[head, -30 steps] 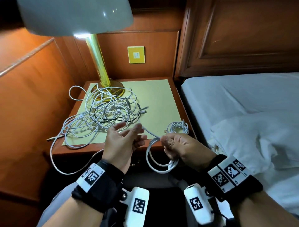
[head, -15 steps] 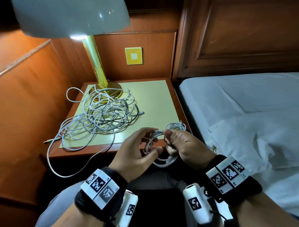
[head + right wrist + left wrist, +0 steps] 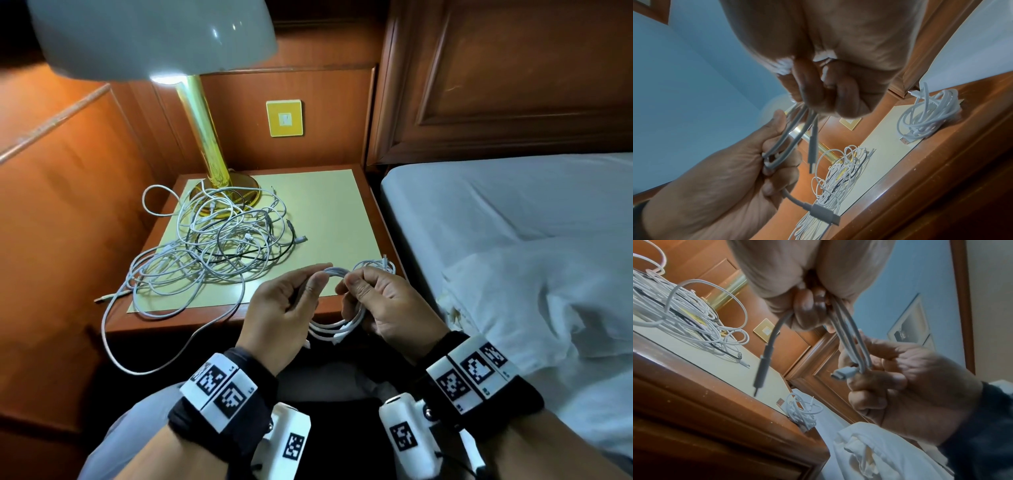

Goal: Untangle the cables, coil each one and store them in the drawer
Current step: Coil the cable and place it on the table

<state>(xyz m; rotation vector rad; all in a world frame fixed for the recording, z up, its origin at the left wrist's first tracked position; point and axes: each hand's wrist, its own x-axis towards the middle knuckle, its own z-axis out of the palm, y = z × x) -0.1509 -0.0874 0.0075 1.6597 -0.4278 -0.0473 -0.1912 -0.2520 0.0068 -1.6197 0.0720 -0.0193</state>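
Note:
A white cable (image 3: 337, 330), wound into a few loops, hangs between my two hands in front of the nightstand (image 3: 373, 222). My left hand (image 3: 308, 284) pinches the top of the loops and my right hand (image 3: 359, 291) grips them from the other side. In the left wrist view one plug (image 3: 761, 369) dangles from my left fingers and another plug (image 3: 842, 374) sticks out by my right fingers (image 3: 879, 382). A big tangle of white and black cables (image 3: 212, 246) lies on the nightstand top. One coiled white cable (image 3: 376, 264) rests at its front right corner.
A brass lamp (image 3: 212, 147) with a white shade stands at the back left of the nightstand, its base under the tangle. One cable strand (image 3: 113, 349) hangs over the front left edge. A bed with white sheets (image 3: 513, 240) lies to the right. Wood panelling closes the left.
My left hand has come from the tangle to my right hand, bringing the cable's free length with it. The cable now hangs as closed loops held by both hands.

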